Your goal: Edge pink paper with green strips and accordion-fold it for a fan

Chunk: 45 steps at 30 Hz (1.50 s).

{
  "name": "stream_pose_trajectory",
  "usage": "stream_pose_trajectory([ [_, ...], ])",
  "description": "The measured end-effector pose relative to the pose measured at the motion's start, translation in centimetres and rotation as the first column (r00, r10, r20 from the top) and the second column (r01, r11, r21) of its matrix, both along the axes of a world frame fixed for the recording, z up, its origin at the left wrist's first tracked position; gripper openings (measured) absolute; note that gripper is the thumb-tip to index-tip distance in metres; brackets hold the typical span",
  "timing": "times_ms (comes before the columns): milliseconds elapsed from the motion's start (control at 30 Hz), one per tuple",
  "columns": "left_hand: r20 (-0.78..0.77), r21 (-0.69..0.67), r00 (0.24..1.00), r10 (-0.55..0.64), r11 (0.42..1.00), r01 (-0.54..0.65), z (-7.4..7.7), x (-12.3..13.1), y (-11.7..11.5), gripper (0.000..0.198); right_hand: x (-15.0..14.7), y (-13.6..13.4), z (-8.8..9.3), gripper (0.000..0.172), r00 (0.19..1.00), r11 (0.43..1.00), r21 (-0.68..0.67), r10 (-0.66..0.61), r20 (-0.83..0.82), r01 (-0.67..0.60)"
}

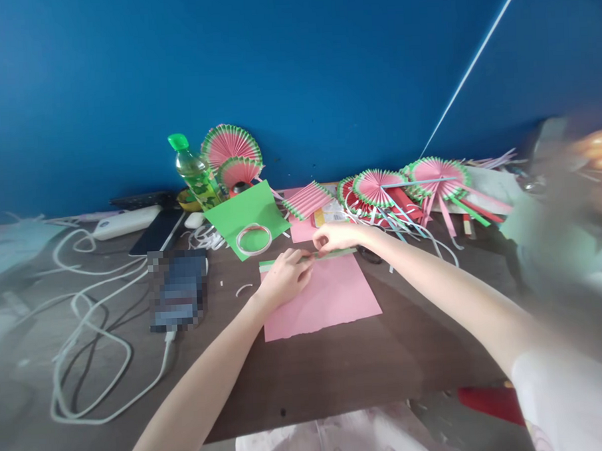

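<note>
A pink sheet of paper [329, 297] lies flat on the dark table, with a narrow green-and-white strip [347, 252] along its far edge. My left hand [287, 276] rests on the left part of the sheet, its bent fingertips closed at that far edge. Just right of it, my right hand [334, 237] pinches the same edge from above. The two sets of fingertips are close together and hide the part of the edge between them.
Behind the sheet are a green paper [231, 218] with a white ring-shaped coil [254, 239], a pleated pink strip [307, 200] and pink-green paper fans [382, 187]. At left are a green-capped bottle [199, 173], a phone [179, 290] and looped white cables [93, 327]. A blurred person [555, 221] is at right.
</note>
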<state>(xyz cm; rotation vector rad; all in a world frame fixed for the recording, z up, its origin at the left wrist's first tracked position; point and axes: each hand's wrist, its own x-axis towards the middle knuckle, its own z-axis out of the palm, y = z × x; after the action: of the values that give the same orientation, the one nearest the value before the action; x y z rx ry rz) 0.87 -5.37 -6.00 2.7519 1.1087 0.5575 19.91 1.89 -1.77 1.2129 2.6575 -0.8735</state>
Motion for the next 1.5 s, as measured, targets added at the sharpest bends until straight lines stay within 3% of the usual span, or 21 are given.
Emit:
stream_pose_trajectory([
  [100, 0.010, -0.029, 1.000, -0.002, 1.000, 0.002, -0.2, -0.2, 0.0, 0.032, 0.5, -0.9, 0.5, 0.013, 0.998, 0.998, 0.046, -0.045, -0.040, 0.047],
  [167, 0.010, -0.042, 1.000, -0.008, 0.999, 0.009, -0.3, -0.4, 0.1, 0.032, 1.4, -1.7, 1.2, 0.019, 0.983, 0.981, 0.110, -0.146, -0.108, 0.158],
  [300, 0.031, -0.055, 0.999, -0.019, 0.998, 0.021, -0.5, -0.6, 0.2, 0.032, 5.1, -3.4, 2.1, 0.020, 0.906, 0.891, 0.223, -0.337, -0.257, 0.395],
  [400, 0.056, -0.057, 0.998, -0.015, 0.998, 0.018, -0.3, -0.5, 0.1, 0.032, 8.2, -4.7, 1.5, 0.020, 0.855, 0.809, 0.287, -0.448, -0.263, 0.512],
  [500, 0.068, -0.058, 0.998, -0.013, 0.998, 0.017, -0.1, -0.4, 0.0, 0.031, 9.8, -5.9, 0.1, 0.021, 0.822, 0.770, 0.293, -0.549, -0.149, 0.567],
  [567, 0.058, -0.060, 0.998, -0.009, 0.998, 0.012, 0.1, -0.4, -0.1, 0.031, 9.7, -6.5, -0.9, 0.028, 0.827, 0.774, 0.301, -0.549, -0.122, 0.558],
  [700, 0.054, -0.052, 0.998, -0.013, 0.999, 0.016, 0.0, -0.4, -0.1, 0.031, 8.4, -7.0, -1.7, 0.042, 0.833, 0.717, 0.464, -0.545, -0.091, 0.520],
  [867, 0.065, -0.044, 0.998, -0.023, 0.999, 0.026, -0.2, -0.5, 0.0, 0.030, 8.0, -6.7, -1.5, 0.044, 0.859, 0.795, 0.380, -0.511, 0.002, 0.472],
  [1033, 0.060, -0.043, 0.998, -0.019, 0.999, 0.021, -0.2, -0.5, 0.0, 0.029, 8.5, -7.0, -1.4, 0.046, 0.843, 0.791, 0.343, -0.538, -0.005, 0.506],
  [1267, 0.080, -0.035, 0.997, -0.012, 0.999, 0.015, -0.2, -0.4, -0.1, 0.030, 8.0, -7.0, -0.6, 0.053, 0.889, 0.833, 0.382, -0.455, 0.058, 0.401],
  [1500, 0.072, -0.057, 0.997, -0.019, 0.998, 0.023, -0.2, -0.5, 0.0, 0.031, 8.8, -6.9, 0.7, 0.048, 0.872, 0.758, 0.562, -0.474, 0.123, 0.333],
])
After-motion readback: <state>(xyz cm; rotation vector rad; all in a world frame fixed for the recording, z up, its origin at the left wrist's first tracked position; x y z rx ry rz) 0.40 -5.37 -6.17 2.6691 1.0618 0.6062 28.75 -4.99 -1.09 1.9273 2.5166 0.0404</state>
